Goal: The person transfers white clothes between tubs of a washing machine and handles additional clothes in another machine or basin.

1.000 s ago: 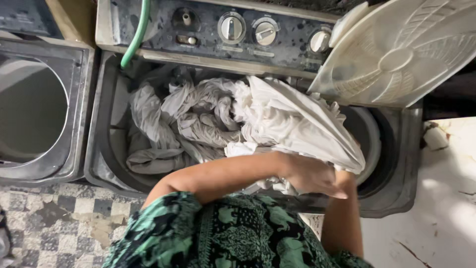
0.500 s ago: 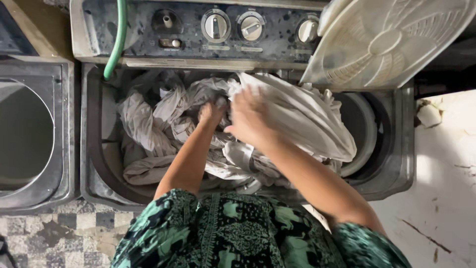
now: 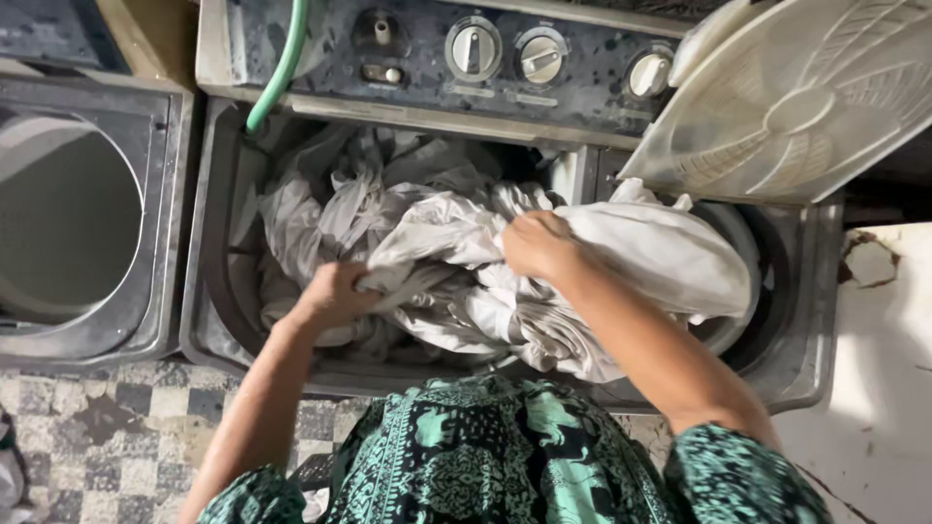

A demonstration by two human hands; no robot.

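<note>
A heap of wet white cloth (image 3: 437,233) fills the wash tub (image 3: 209,291) of a twin-tub washing machine and spills over into the spinner tub (image 3: 767,291) on the right. My left hand (image 3: 332,293) grips a twisted fold of the cloth at the tub's front left. My right hand (image 3: 537,243) is clenched on another fold near the middle, next to the bulk of cloth that lies over the spinner opening. The bottom of both tubs is hidden by the cloth.
A green hose (image 3: 277,68) hangs into the tub's back left corner. The control panel has three knobs (image 3: 471,49). A raised white ribbed lid (image 3: 796,97) stands at the upper right. Another machine's open drum (image 3: 58,218) is at the left. Checkered floor tiles (image 3: 116,437) lie below.
Both hands have pulled back toward me and apart, the left to the tub's front left, the right to the middle. The cloth has shifted right, further over the spinner tub.
</note>
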